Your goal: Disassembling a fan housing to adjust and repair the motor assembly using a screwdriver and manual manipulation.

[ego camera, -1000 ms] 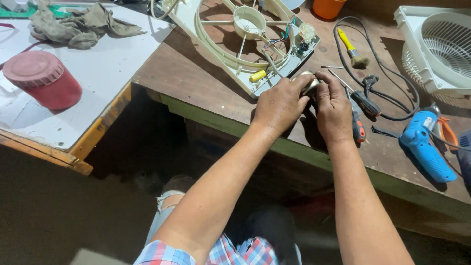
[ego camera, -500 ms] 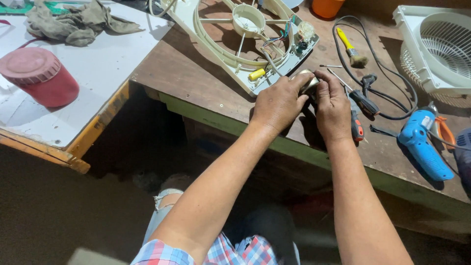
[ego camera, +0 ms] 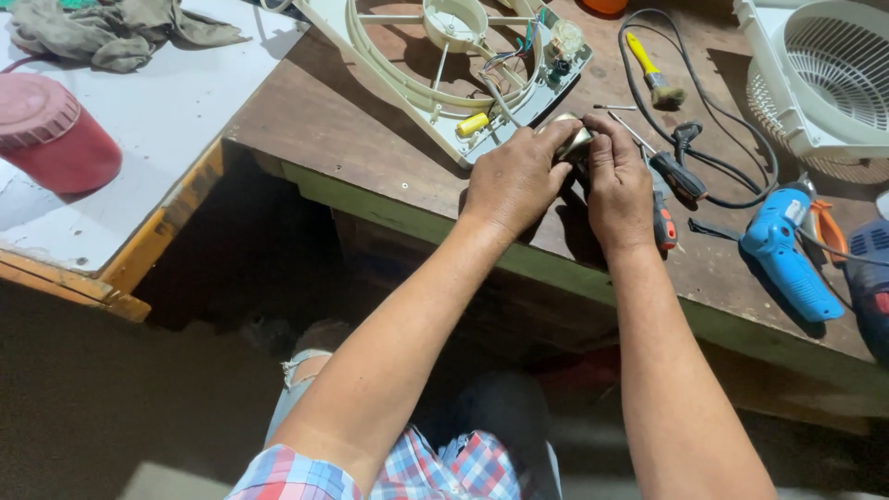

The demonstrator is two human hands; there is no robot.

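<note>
You sit at a worn brown wooden bench (ego camera: 370,120), with a second, white-topped bench (ego camera: 157,111) just to its left carrying a red lidded tub (ego camera: 51,134) and a heap of grey rags (ego camera: 111,32). On the brown bench the cream fan housing (ego camera: 444,69) lies flat with its ring of spokes facing up, a yellow capacitor (ego camera: 473,124) and a bundle of coloured wires at its near corner. At the far right stands a white fan grille (ego camera: 824,83); nearer you lie a blue power tool (ego camera: 787,255), a black cable (ego camera: 732,176), a yellow-handled brush (ego camera: 648,65) and a black-handled screwdriver (ego camera: 676,176). Your left hand (ego camera: 514,181) and right hand (ego camera: 619,190) meet just beside the housing's corner, both grips clamped on a small metallic part (ego camera: 576,143) held between the fingertips above the bench edge. An orange-handled tool (ego camera: 663,222) lies just under your right hand. Your checked shirt shows at the bottom of the view
</note>
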